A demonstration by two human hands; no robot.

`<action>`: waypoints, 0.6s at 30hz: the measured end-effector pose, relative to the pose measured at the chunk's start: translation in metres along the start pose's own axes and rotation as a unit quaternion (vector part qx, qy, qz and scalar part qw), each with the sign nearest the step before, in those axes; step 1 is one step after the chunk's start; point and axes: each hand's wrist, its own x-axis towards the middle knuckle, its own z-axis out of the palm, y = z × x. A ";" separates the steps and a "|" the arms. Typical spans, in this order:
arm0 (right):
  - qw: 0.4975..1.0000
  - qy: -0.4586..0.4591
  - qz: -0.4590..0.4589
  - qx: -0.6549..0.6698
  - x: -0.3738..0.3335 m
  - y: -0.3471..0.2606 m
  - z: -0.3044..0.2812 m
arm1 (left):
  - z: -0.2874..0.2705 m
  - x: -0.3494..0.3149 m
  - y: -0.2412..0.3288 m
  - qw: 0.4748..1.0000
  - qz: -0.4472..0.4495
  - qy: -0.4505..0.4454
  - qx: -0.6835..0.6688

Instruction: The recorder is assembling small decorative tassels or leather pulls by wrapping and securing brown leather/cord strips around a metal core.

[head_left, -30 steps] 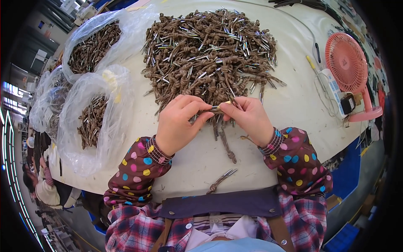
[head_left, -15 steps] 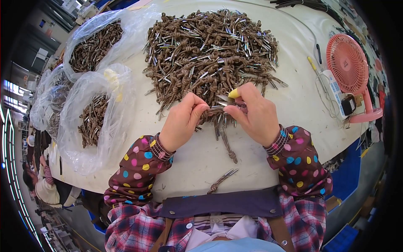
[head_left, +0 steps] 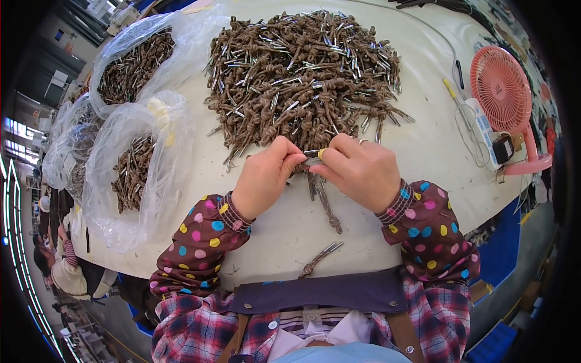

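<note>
In front of the pile, my left hand (head_left: 265,176) pinches a short brown cord with a metal tip (head_left: 310,152) between thumb and forefinger. My right hand (head_left: 362,171) is closed at the other end of that cord, its fingertips pressed close to the left ones. Something yellow (head_left: 322,153) shows at my right index fingertip; a silver edge beside it is too small to make out. A large heap of brown knotted cords (head_left: 302,78) with silver tips lies just beyond my hands. One cord (head_left: 328,209) trails toward me below them.
A loose cord (head_left: 319,260) lies near the table's front edge. Clear plastic bags (head_left: 100,199) of brown cords stand at the left. On the right are a pink fan (head_left: 500,91), a white power strip (head_left: 482,134) and a yellow-handled tool (head_left: 449,91). A person (head_left: 68,269) sits far left.
My right hand has turned over and lowered, with its knuckles now uppermost. The silver blades seen by its yellow fingertip are mostly out of sight. My left hand has barely moved.
</note>
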 end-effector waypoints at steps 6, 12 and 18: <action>0.999 -0.004 -0.050 -0.014 0.000 0.003 0.000 | 0.004 -0.002 -0.004 0.999 0.026 0.008 0.036; 0.953 -0.037 0.187 0.236 0.001 0.010 0.003 | 0.004 0.000 -0.008 0.999 -0.026 0.013 -0.030; 0.643 -0.220 0.411 0.607 0.008 0.011 0.001 | 0.001 0.000 -0.014 0.993 0.113 0.027 0.006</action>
